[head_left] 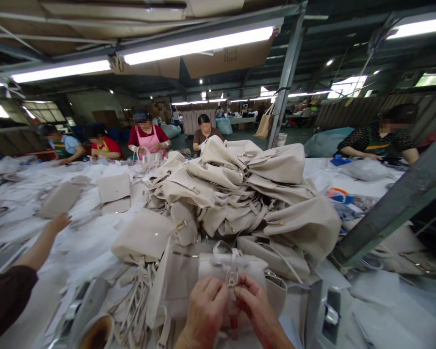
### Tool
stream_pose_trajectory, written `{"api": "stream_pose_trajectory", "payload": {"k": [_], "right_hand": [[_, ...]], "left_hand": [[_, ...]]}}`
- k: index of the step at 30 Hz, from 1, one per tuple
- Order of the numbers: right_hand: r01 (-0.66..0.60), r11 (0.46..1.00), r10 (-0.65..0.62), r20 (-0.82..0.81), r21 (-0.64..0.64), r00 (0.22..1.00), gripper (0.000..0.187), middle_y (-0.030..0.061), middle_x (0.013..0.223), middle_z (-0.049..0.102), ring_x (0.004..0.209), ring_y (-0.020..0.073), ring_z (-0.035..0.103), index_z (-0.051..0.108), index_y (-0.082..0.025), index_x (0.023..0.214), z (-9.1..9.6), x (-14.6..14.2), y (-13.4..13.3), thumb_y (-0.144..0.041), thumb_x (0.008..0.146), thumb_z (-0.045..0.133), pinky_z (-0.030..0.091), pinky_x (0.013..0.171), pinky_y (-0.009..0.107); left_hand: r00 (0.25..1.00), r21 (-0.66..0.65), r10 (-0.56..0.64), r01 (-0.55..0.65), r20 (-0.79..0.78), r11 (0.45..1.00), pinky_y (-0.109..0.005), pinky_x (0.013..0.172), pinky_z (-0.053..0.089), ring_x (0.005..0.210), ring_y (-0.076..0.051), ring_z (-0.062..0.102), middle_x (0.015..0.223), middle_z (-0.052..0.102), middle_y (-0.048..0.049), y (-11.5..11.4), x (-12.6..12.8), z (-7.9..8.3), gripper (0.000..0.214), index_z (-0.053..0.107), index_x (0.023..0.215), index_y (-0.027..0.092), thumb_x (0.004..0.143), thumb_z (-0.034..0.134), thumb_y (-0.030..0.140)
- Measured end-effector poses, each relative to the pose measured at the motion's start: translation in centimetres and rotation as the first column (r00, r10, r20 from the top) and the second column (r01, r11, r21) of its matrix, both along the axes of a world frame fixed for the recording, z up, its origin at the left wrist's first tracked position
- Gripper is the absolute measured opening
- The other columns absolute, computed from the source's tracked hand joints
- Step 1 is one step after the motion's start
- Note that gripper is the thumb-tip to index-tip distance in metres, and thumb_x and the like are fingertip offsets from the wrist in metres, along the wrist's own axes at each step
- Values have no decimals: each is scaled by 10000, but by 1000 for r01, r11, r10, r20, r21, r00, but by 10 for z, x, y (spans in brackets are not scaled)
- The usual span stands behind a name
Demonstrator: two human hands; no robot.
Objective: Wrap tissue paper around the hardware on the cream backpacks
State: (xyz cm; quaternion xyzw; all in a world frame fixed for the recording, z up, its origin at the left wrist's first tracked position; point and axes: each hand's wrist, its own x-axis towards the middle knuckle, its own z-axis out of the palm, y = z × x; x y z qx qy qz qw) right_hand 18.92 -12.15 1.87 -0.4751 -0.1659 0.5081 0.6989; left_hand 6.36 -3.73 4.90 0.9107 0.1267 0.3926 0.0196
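A cream handbag (pixel 183 271) lies right in front of me, with a short strap and metal buckle (pixel 232 280) on its front. My left hand (pixel 208 303) is closed, its fingertips pinching the strap from the left of the buckle. From the right, my right hand (pixel 253 303) pinches the same strap just below the buckle, thumb and forefinger together. Clear plastic wrap covers the upper part of the strap. Something small and red (pixel 234 322) shows below my fingers. My fingers hide part of the strap.
A tall heap of cream bags (pixel 221 184) rises behind my hands. Loose straps (pixel 134 300) lie at left, near a tape dispenser (pixel 82 303) and a cup (pixel 96 332). Another dispenser (pixel 329 310) and a slanting metal post (pixel 396 203) stand at right. A co-worker's arm (pixel 45 242) reaches in from the left.
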Motion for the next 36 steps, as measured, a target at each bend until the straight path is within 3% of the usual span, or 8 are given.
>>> {"api": "stream_pose_trajectory", "payload": {"k": [3,9,17,22,26,29,33,36], "right_hand": [[25,999,-25,0,-40,1000,295,-51,657,590,524,80,444,673,-192,794,3,0,2,-422,684,822,406,505,215],[151,988,-143,155,-44,978,528,-25,565,618,531,127,514,634,-203,658,5,-3,11,-620,462,891,393,504,244],[160,987,-156,124,-19,980,495,-35,568,610,533,119,502,644,-212,639,14,0,10,-606,476,896,409,532,253],[207,978,-204,156,-3,966,509,-8,604,659,569,150,560,660,-205,660,8,-2,16,-635,489,871,436,531,256],[214,977,-210,126,-19,970,498,-35,535,618,498,111,501,652,-199,631,5,-6,20,-616,481,881,382,482,223],[208,978,-206,88,-10,975,483,-57,508,584,464,95,458,638,-201,616,3,-8,21,-590,480,889,355,457,214],[205,978,-208,159,37,965,434,-12,621,679,581,145,573,678,-200,681,-7,-9,17,-560,542,878,451,555,245],[177,984,-179,220,29,959,414,-1,652,692,604,163,596,691,-207,715,-14,-11,12,-570,595,851,466,568,259]], "left_hand": [[1000,28,-6,6,-29,1000,-284,600,398,608,-181,546,656,619,-44,0,4,3,346,601,752,197,1008,370,231],[987,80,-128,136,-101,987,-342,794,531,837,-235,673,937,738,-130,1,4,0,357,654,999,147,1016,306,223],[989,16,-82,85,-125,996,-255,584,549,646,-199,679,735,703,-106,5,10,2,317,686,908,147,996,383,177],[997,141,-49,57,-56,988,-244,538,530,624,-178,648,734,670,-79,6,12,7,338,648,983,117,1016,319,186],[992,205,17,10,-129,979,-288,504,454,584,-187,592,695,623,-57,8,15,13,382,616,901,146,1021,259,208],[981,236,-69,112,-183,965,-326,582,445,640,-196,572,748,632,-55,14,15,15,355,605,849,168,1016,298,229],[921,299,-243,334,-303,894,-333,742,443,828,-181,586,1019,677,-81,27,10,16,238,628,906,151,993,410,196],[867,293,-278,415,-413,861,-328,634,397,720,-169,546,860,646,-35,32,8,19,163,602,846,168,963,500,219]]}}
